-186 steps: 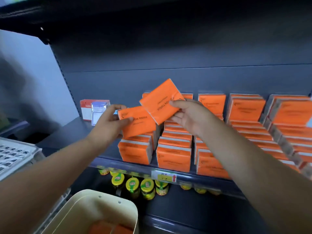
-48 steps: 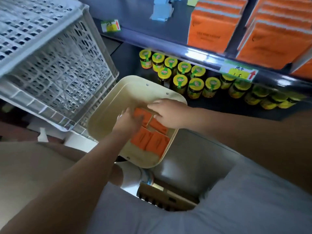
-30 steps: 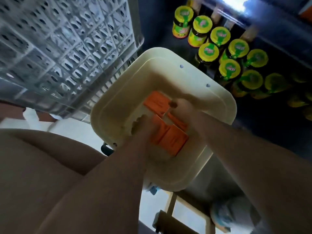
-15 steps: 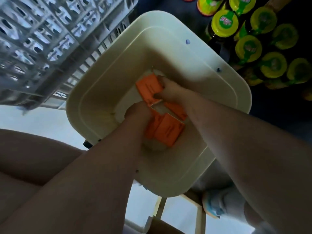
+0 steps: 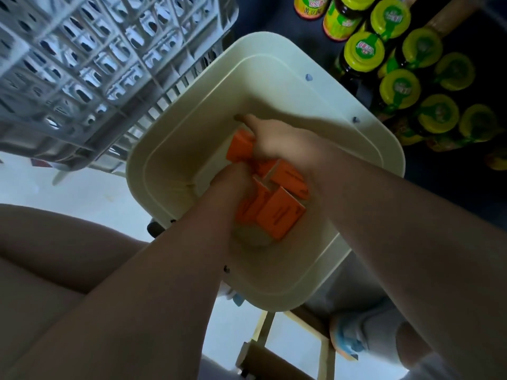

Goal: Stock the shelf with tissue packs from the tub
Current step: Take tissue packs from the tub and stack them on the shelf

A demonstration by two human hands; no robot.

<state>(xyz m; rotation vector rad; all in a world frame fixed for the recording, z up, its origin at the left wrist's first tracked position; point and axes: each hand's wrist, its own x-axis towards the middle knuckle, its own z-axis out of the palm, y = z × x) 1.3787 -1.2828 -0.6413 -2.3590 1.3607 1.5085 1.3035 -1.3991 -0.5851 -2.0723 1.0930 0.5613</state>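
Note:
I look straight down into the cream tub (image 5: 175,138). Several orange tissue packs (image 5: 279,218) lie at its bottom. My right hand (image 5: 277,138) reaches in from the right and closes over one orange pack (image 5: 240,145) at the far side of the pile. My left hand (image 5: 227,176) is deep in the tub on the near side, its fingers hidden among the packs; it rests against a pack, though the grip itself is hidden. The shelf with stocked packs is out of view.
A white lattice crate (image 5: 90,67) sits left of the tub, touching its rim. Jars with yellow-green lids (image 5: 400,89) stand on the dark lower shelf at upper right. My knees and a wooden stool frame (image 5: 288,338) show below.
Both hands have stayed in the tub. My right hand has shifted farther over the far pack and closed on it; the view has tilted a little more downward.

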